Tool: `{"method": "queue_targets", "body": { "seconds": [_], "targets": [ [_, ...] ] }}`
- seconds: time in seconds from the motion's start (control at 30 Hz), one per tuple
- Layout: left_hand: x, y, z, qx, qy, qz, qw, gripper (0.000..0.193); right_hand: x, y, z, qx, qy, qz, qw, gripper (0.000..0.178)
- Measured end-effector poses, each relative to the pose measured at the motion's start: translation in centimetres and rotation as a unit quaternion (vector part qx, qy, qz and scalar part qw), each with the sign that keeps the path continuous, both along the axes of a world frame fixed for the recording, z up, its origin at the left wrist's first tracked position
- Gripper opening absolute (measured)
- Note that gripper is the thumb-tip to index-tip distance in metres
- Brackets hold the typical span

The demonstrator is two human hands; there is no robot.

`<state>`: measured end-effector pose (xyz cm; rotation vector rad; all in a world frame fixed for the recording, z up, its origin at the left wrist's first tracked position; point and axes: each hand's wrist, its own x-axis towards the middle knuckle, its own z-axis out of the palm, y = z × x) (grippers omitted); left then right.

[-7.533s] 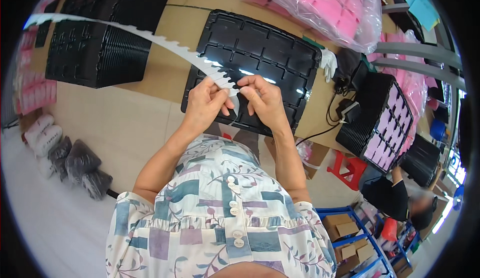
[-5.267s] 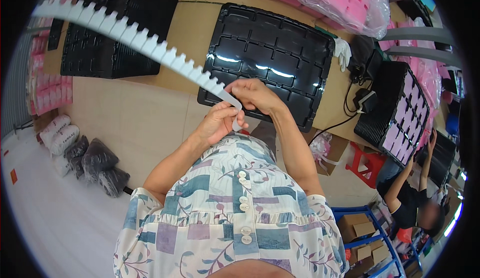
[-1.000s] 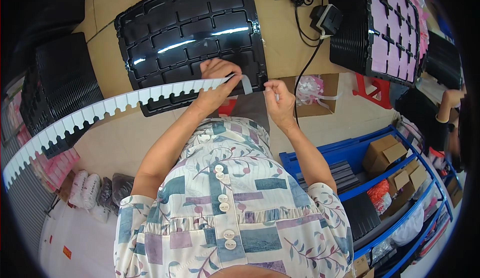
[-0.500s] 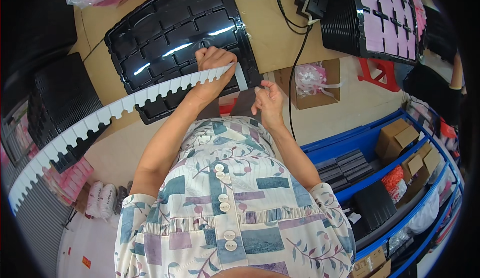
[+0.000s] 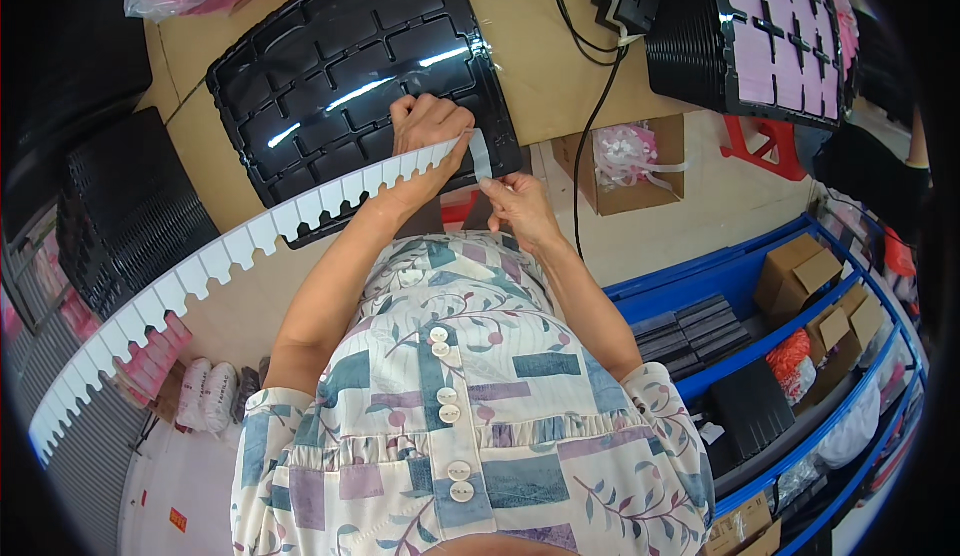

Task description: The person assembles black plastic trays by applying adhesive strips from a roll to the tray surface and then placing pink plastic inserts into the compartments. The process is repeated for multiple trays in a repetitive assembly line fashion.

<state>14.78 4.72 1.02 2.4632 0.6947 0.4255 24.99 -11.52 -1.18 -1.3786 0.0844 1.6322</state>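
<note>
My left hand (image 5: 425, 136) grips one end of a long white notched strip (image 5: 230, 256) that runs down and away to my left. From that end a short clear film piece (image 5: 481, 156) hangs, and my right hand (image 5: 515, 206) pinches its lower end. Both hands are over the near edge of a glossy black moulded tray (image 5: 340, 76) lying on the brown table (image 5: 540, 66).
Stacks of black trays (image 5: 130, 216) stand at my left; another black stack topped with pink inserts (image 5: 780, 36) at the right. A black adapter with cables (image 5: 625, 1), an open carton (image 5: 630, 156), a red stool (image 5: 765, 146) and blue shelves with boxes (image 5: 800, 286) are nearby.
The view has swung right. My right hand dropped below the strip's end and now pinches the clear film; the left hand still holds the strip over the tray.
</note>
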Motion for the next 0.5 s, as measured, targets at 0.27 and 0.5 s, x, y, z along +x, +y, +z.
{"method": "queue_targets", "body": {
  "seconds": [0.27,0.5],
  "targets": [
    [0.3,-0.2,1.0,-0.002,0.036,0.003,0.999,0.020,0.4,-0.3,-0.2,-0.009,0.001,0.042,0.999,0.027],
    [-0.2,-0.4,0.3,0.020,0.051,0.053,0.997,0.047,2.4,1.0,4.1,0.059,-0.017,0.085,0.994,0.031]
  ]
}}
